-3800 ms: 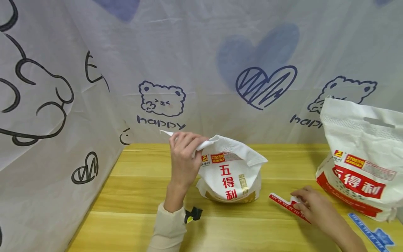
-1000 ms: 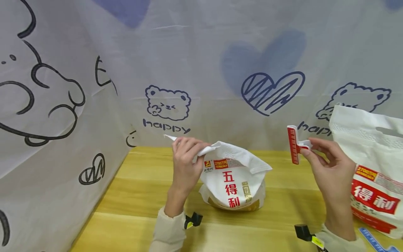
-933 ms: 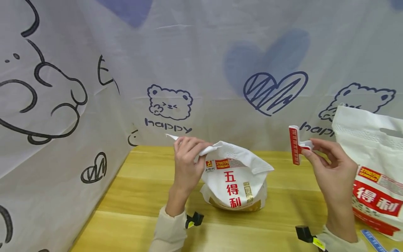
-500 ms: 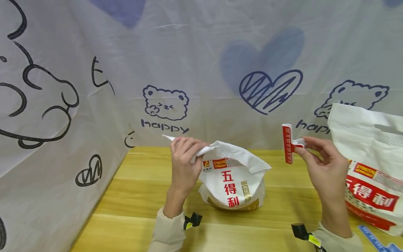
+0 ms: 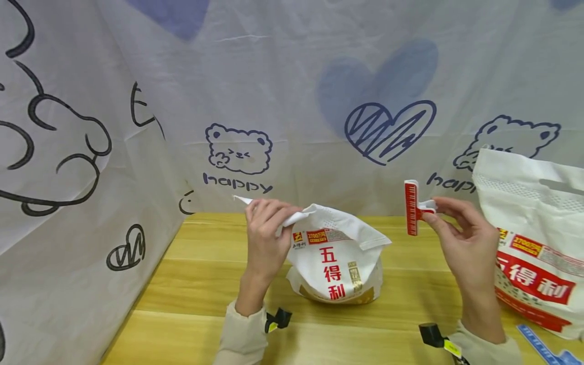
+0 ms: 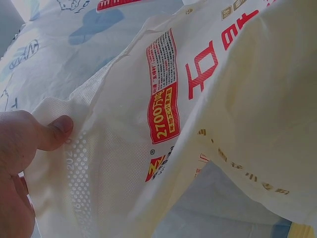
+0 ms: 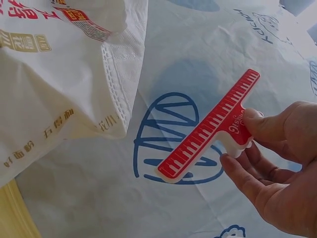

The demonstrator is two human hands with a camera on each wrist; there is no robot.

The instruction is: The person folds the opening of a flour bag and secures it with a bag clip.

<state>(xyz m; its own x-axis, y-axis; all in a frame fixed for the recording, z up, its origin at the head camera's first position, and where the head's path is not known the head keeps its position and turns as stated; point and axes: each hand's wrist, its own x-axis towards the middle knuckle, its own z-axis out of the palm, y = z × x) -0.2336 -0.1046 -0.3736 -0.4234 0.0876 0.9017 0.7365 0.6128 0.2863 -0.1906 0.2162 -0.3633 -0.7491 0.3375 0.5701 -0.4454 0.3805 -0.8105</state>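
Note:
A white flour bag [image 5: 335,258] with red lettering stands on the wooden table, its top edge folded over. My left hand [image 5: 269,233] grips the bag's upper left corner; in the left wrist view the thumb [image 6: 62,128] presses on the white fabric near the dotted band. To the right of the bag, raised above the table, my right hand [image 5: 465,238] pinches a red and white clip [image 5: 412,208] by its handle. The clip's long toothed bar stands upright in the head view and apart from the bag. In the right wrist view the clip [image 7: 210,129] shows a piano-key pattern.
A larger white flour bag [image 5: 534,243] with a red label and a handle slot stands at the right, behind my right wrist. A blue clip [image 5: 543,345] lies on the table [image 5: 191,314] at the lower right. A printed cloth [image 5: 310,167] hangs behind and along the left.
My right hand has picked the red clip up off the table and raised it, turning its bar upright. In the last second it has drifted slightly left. The left hand keeps its grip.

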